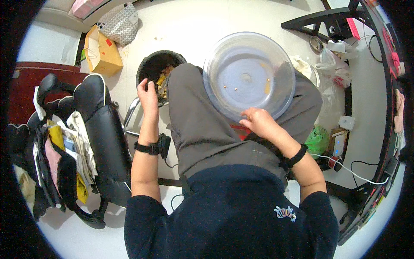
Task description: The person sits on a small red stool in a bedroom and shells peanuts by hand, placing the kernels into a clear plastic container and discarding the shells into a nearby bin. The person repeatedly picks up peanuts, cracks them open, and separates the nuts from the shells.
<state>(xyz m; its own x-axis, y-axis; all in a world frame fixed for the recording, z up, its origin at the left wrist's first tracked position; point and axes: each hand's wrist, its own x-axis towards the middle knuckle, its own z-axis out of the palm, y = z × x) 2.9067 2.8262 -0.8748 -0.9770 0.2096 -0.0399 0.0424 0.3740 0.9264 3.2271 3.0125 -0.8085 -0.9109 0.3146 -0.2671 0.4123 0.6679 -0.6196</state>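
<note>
My left hand is over the near edge of a black waste bin, fingers apart, with nothing seen in it. Scraps and a yellow wrapper lie inside the bin. A clear round plastic basin rests across my thighs. Several small tan bits, one of them a pellet, are on the basin's bottom. My right hand is at the basin's near rim, fingers bent; whether it grips the rim or holds something small cannot be told.
A black chair heaped with clothes stands at left. A paper bag and a grey patterned bag are on the floor at upper left. Plastic bags, a green bag and a white cable lie by the desk frame at right.
</note>
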